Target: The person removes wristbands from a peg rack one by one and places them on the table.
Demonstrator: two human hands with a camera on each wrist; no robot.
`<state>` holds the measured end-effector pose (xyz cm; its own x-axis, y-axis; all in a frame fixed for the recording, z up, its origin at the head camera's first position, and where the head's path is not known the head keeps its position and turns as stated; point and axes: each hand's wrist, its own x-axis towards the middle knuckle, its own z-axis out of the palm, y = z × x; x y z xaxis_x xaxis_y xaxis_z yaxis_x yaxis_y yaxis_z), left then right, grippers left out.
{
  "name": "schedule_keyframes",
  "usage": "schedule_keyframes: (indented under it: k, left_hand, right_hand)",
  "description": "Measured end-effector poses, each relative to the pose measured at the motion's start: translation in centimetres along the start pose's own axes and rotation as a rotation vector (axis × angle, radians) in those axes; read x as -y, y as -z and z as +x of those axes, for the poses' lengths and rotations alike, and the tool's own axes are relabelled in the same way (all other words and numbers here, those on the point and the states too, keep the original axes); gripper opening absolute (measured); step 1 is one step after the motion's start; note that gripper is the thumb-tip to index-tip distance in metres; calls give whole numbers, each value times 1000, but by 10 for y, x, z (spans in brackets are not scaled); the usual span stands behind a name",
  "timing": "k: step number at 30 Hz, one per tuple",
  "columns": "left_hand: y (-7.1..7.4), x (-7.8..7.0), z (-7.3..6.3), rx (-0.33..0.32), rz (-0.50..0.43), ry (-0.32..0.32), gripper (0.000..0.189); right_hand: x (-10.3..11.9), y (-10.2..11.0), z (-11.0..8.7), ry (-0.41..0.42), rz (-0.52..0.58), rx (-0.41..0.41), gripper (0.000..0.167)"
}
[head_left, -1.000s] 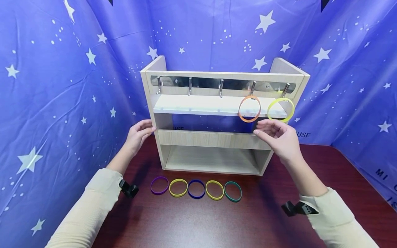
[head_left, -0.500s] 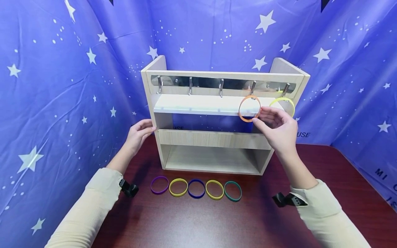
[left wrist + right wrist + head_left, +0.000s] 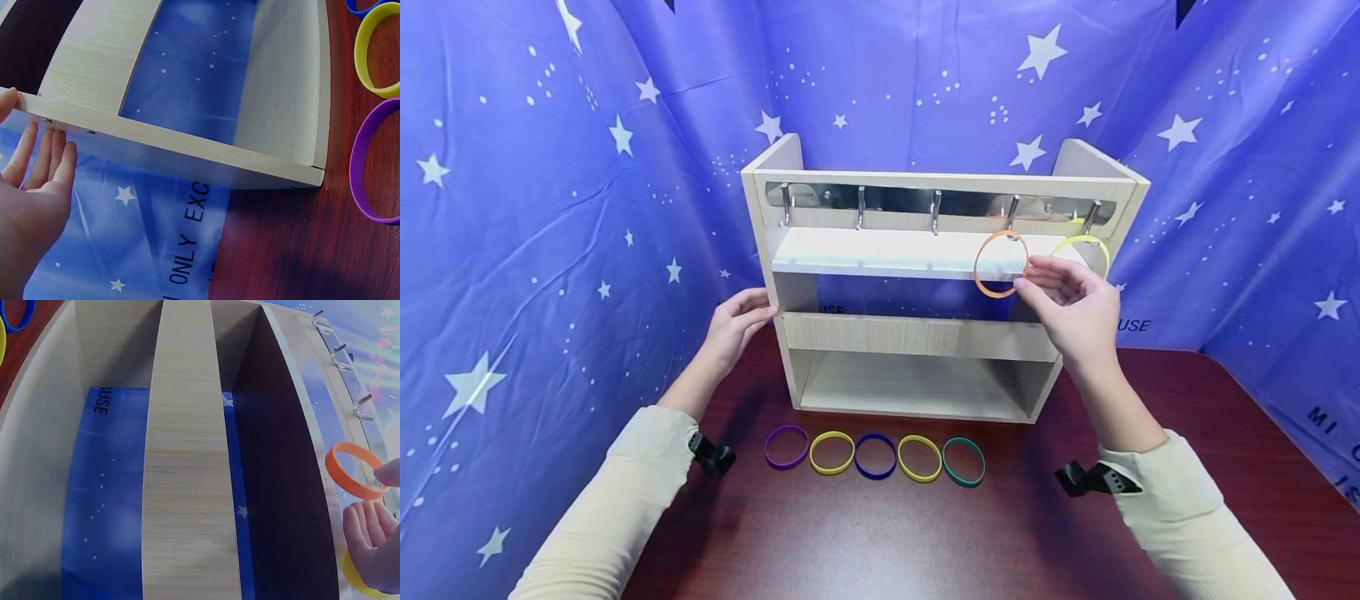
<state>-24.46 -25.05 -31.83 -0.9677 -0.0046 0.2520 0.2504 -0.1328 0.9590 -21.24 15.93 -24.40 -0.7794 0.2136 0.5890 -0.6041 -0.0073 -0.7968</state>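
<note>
An orange silicone wristband (image 3: 979, 268) hangs from the second hook from the right on a wooden shelf unit (image 3: 917, 337). My right hand (image 3: 1075, 312) pinches that band's right side between thumb and fingertips; in the right wrist view the thumb overlaps the orange band (image 3: 350, 481). Behind the fingers, a yellow wristband (image 3: 1103, 250) on the rightmost hook is partly covered. My left hand (image 3: 733, 327) holds the unit's left side panel. Seen from the left wrist, its thumb lies at the front edge and the fingers of the left hand (image 3: 34, 206) touch the outer face.
On the dark red table (image 3: 880, 550) a row of loose wristbands lies before the unit: purple (image 3: 767, 454), yellow (image 3: 812, 458), blue (image 3: 857, 462), yellow (image 3: 901, 467) and green (image 3: 947, 468). Three hooks to the left on the metal strip (image 3: 895, 198) carry no band. Starry blue cloth (image 3: 925, 83) surrounds the table.
My right hand has risen from below the bands and moved slightly left, taking hold of the orange wristband, which has shifted a little left. The left hand stays at the side panel.
</note>
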Motion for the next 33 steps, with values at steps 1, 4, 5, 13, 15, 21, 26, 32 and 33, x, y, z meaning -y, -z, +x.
schedule_keyframes:
  k: [1,4,5,13,15,21,26,32,33]
  left_hand:
    - [0,0,0,1,1,2,27]
    - [0,0,0,-2,8,5,27]
    - [0,0,0,-2,11,6,26]
    - [1,0,1,2,14,4,26]
    - [1,0,1,3,12,3,27]
    - [0,1,1,4,14,5,28]
    - [1,2,2,4,11,5,27]
    - [1,2,1,5,6,-5,27]
    - [1,2,1,4,5,-5,27]
  right_hand:
    - [0,1,0,-14,17,1,26]
    - [1,2,1,-44,28,12,25]
    - [1,2,1,-50,21,16,25]
    - [3,-2,0,-69,29,19,25]
    - [4,-3,-1,-63,29,21,25]
    - [3,-4,-2,-81,87,71,21]
    - [1,-6,-4,-136,187,107,18]
    - [-1,-13,-8,-227,308,9,20]
    - [-1,-14,-8,-240,323,-8,19]
